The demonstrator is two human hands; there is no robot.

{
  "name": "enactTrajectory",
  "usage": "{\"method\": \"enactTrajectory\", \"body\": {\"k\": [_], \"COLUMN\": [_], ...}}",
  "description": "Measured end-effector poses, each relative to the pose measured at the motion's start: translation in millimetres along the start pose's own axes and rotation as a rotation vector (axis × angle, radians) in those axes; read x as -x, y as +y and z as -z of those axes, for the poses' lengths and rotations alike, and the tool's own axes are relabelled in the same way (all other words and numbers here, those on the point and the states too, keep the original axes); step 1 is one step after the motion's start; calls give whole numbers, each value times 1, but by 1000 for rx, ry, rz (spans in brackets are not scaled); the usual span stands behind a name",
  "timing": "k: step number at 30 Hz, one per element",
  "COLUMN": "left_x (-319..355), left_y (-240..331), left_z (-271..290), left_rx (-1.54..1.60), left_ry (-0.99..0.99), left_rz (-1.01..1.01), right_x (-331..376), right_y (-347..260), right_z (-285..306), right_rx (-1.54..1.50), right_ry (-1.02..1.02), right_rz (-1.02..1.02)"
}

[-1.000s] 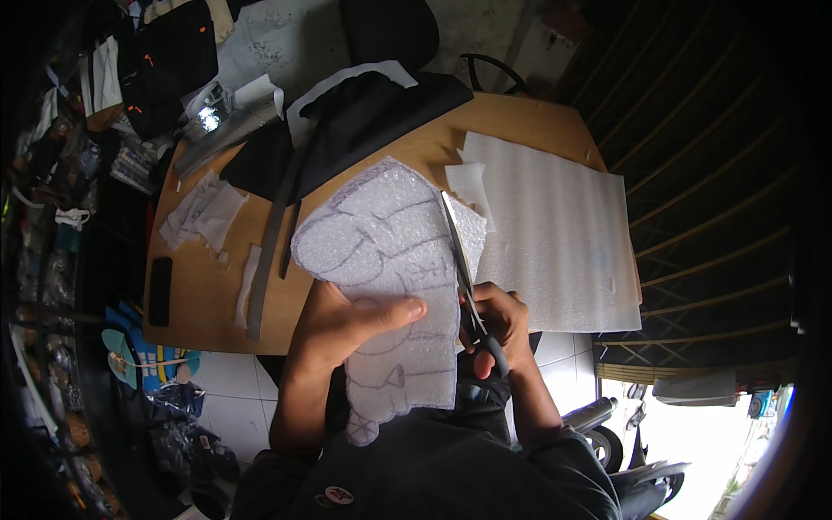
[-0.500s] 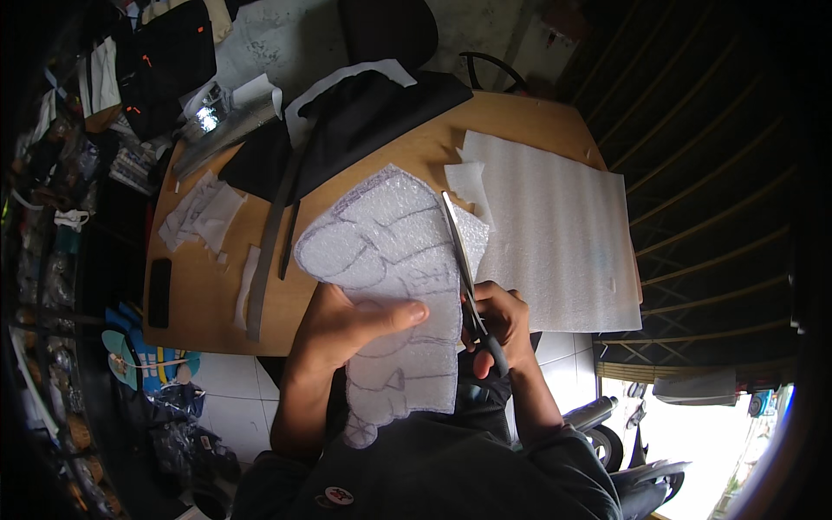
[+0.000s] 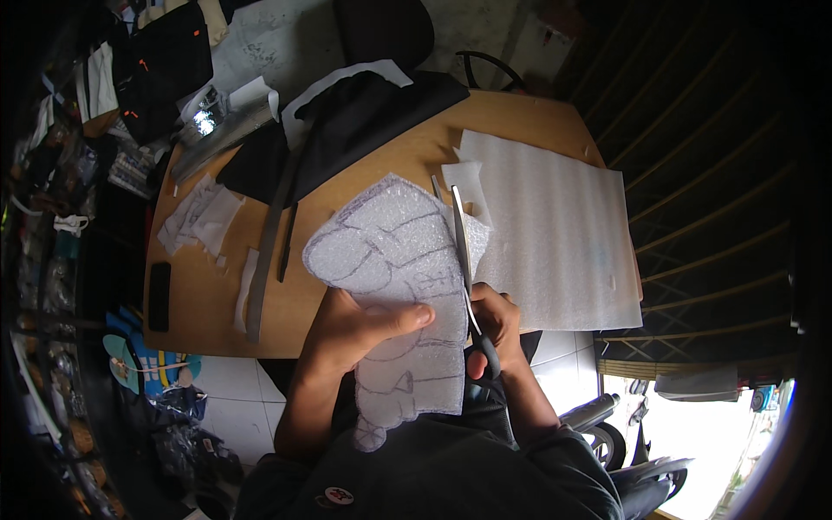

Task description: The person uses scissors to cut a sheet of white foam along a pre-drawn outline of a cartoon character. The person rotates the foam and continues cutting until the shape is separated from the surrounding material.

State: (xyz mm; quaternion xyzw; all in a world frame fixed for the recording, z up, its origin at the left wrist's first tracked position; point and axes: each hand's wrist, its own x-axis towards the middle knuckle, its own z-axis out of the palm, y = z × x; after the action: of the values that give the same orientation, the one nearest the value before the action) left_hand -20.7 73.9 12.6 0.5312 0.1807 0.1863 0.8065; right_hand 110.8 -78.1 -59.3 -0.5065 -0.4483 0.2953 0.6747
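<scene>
My left hand (image 3: pixel 355 328) is closed on a white foam sheet (image 3: pixel 407 299) with dark drawn outlines, its thumb lying across the front. The sheet is partly cut to shape and hangs over the table's near edge. In my right hand (image 3: pixel 496 325) is a pair of scissors (image 3: pixel 462 243), fingers through the dark handles. Its blades point away from me along the sheet's right edge and are parted at the tips. A loose-looking flap of foam (image 3: pixel 479 238) shows just right of the blades; whether it is still joined is hidden.
A large white foam sheet (image 3: pixel 555 234) covers the table's right side. Black fabric (image 3: pixel 364 121) lies at the back, near a metal ruler (image 3: pixel 264 260). Foam scraps (image 3: pixel 204 217) and a dark phone (image 3: pixel 159 296) rest on the wooden table (image 3: pixel 347 199) at left.
The scissor blades have parted from nearly closed. The drawn foam sheet and my left hand have shifted slightly to the right.
</scene>
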Motion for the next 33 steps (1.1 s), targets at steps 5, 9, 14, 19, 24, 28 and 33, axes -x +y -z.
{"method": "enactTrajectory", "body": {"k": [5, 9, 14, 19, 24, 28, 33], "left_x": [0, 0, 1, 1, 3, 4, 4], "left_y": [1, 4, 6, 8, -1, 12, 22], "left_z": [0, 0, 2, 4, 13, 17, 16], "left_rx": [-14, -42, -25, -21, -15, -47, -144], "left_ry": [13, 5, 1, -3, 39, 259, 329], "left_rz": [27, 78, 105, 127, -51, -219, -340], "right_x": [-1, 1, 2, -1, -2, 3, 14], "right_y": [0, -2, -4, -10, -10, -10, 3], "right_z": [1, 3, 7, 7, 8, 5, -1], "right_rx": [56, 18, 29, 77, 86, 153, 182], "right_ry": [-3, -23, -53, -32, -44, -52, -106], "right_rz": [23, -17, -59, -53, -76, -214, -298]}}
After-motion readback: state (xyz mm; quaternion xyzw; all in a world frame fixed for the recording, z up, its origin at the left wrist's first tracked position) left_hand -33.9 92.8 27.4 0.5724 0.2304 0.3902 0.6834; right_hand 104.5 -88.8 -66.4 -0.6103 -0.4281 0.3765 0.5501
